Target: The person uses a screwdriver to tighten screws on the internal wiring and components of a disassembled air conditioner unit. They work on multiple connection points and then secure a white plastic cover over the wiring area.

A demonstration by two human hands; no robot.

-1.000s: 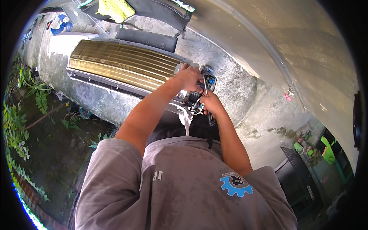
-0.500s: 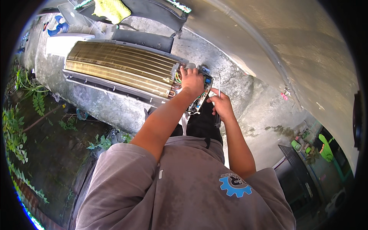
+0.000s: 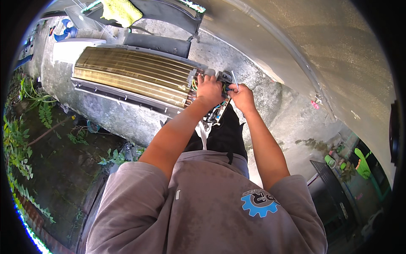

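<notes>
The indoor unit of a split air conditioner [image 3: 131,72] lies on the concrete, its gold-finned coil facing up. At its right end sits an opened control box [image 3: 220,111] with a circuit board and loose wires. Over this end my left hand [image 3: 209,89] is closed on the control box, its fingertips beside the copper pipe ends and coloured wires; their exact hold is partly hidden. Just to its right, my right hand [image 3: 242,98] grips a screwdriver [image 3: 235,81], whose pale shaft points up and away. That hand's fingers are against the box's outer edge.
Behind the unit stands a dark chair [image 3: 169,17] with a yellow cloth [image 3: 122,12] on it. A white panel [image 3: 76,50] lies at the far left. A wall [image 3: 330,55] runs along the right; plants [image 3: 44,114] grow beyond the concrete's left edge.
My right hand has moved up and forward with the screwdriver, closer to my left hand and the box's far edge. My left hand stays at the unit's end, shifted only slightly.
</notes>
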